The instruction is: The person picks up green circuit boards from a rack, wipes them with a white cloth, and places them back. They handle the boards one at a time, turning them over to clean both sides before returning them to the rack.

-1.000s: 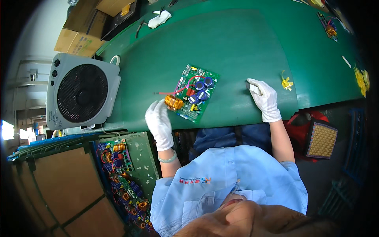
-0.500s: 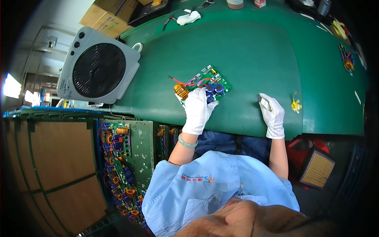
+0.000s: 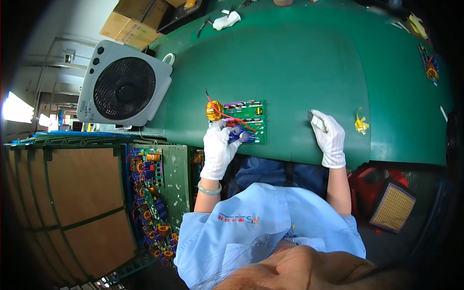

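Visibly lettered shirt, marked fan, left hand on circuit board

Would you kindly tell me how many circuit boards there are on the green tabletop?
2: one board, partly covered by the left hand, and a second board toward the right end of the tabletop. Others may be hidden or out of view.

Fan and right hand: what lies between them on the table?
In the head view, the circuit board with its copper-coloured coil, the left hand touching it, plus green tabletop on both sides.
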`<state>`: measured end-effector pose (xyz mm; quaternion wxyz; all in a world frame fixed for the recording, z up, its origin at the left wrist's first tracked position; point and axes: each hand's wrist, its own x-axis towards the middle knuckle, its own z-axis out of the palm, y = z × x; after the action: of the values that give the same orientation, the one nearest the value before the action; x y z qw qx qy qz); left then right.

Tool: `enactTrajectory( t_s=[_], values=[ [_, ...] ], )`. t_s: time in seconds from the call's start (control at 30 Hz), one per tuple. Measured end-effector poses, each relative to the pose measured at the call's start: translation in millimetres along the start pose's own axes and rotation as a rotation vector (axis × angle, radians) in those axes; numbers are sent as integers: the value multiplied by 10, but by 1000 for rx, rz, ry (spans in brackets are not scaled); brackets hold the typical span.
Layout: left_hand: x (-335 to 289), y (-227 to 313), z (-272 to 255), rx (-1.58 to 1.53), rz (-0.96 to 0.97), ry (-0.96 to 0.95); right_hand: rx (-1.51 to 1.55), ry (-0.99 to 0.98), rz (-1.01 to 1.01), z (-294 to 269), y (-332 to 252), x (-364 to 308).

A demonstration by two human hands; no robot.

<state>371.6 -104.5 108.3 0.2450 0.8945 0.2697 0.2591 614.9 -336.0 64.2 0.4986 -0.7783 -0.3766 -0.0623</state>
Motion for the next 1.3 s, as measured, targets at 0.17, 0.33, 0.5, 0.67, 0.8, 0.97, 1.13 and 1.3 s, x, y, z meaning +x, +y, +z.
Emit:
enactTrajectory(
  t_s=[0.17,0.33,0.5,0.67,0.8,0.97,1.13,1.3],
  values=[
    [-98,170,-250,295,-13,-143,9,-8,15,-9,31,-15],
    [-29,113,-342,353,68,-252,17,-4,11,9,29,-10],
    [-225,-122,-181,32,-110,-138,6,-26,51,12,-7,3],
    [-461,-81,-129,257,117,16,26,-15,38,10,17,0],
    [-584,-106,-24,291,228,225,-22,-34,37,-11,-12,14],
    [-491,-216,-25,171,371,347,-50,-51,39,3,8,-5],
    [-321,-70,-179,239,337,234,-53,-70,55,15,49,-24],
    [-96,-13,-362,161,325,158,-87,-61,51,16,18,-23]
  ],
)
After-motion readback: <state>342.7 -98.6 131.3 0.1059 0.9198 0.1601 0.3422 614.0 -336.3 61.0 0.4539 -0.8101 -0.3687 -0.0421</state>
